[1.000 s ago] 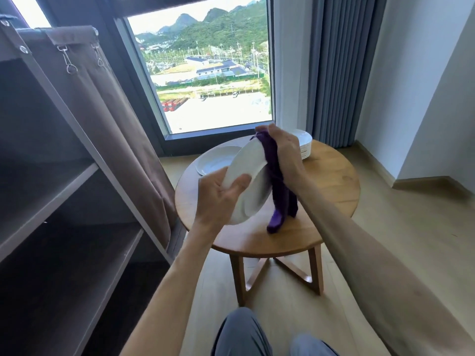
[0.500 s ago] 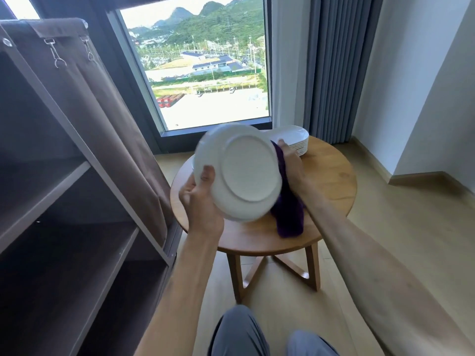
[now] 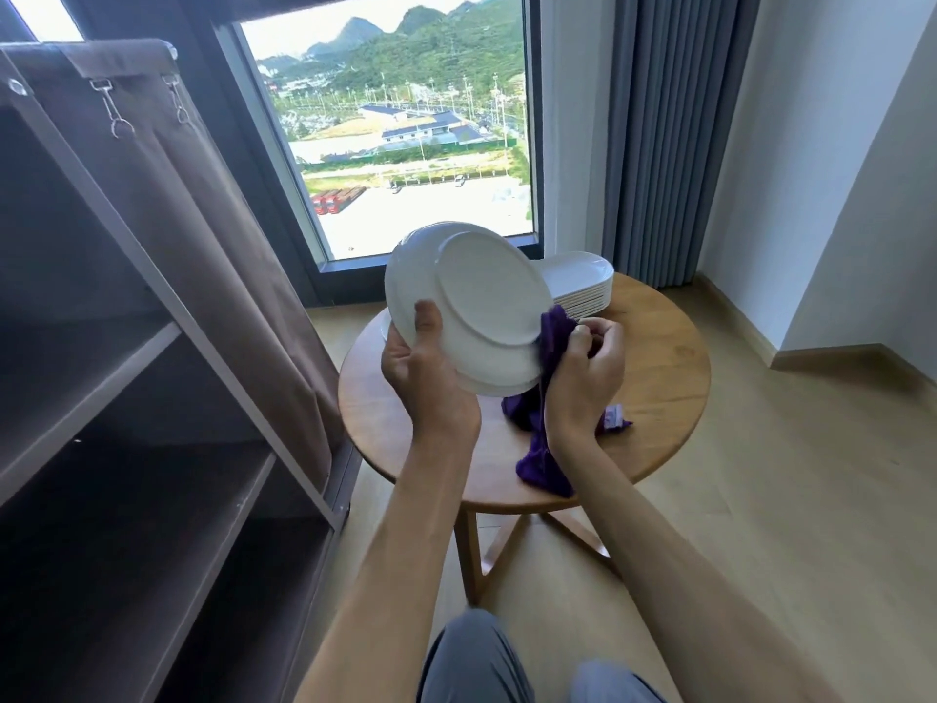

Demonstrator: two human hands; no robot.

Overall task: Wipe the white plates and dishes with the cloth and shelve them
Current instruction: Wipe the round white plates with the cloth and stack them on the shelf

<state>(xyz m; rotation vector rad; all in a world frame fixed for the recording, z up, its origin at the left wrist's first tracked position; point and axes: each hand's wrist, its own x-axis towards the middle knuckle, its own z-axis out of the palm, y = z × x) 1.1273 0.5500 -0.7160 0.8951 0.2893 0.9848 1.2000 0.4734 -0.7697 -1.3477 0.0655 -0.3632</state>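
the left hand (image 3: pixel 423 383) grips a round white ceramic plate (image 3: pixel 476 317) by its lower left rim, thumb laid over the underside and the other fingers hidden behind; the plate is held tilted above the round wooden desk (image 3: pixel 664 378), its raised base ring facing the camera. the right hand (image 3: pixel 583 378) holds a purple cloth (image 3: pixel 545 449) with its fingers curled round the bunched fabric, pressing it against the plate's lower right edge, while the rest of the cloth hangs down and trails onto the desk top. a stack of white oblong dishes (image 3: pixel 578 286) sits at the far side of the desk, just behind the held plate, and the edge of another white plate (image 3: pixel 385 331) shows on the desk to the left, mostly hidden by the left hand. a brown fabric-covered shelf unit (image 3: pixel 152 398) stands just left of the desk, its shelves open toward the person. a window (image 3: pixel 405 144) and a grey curtain (image 3: pixel 669 144) lie beyond.
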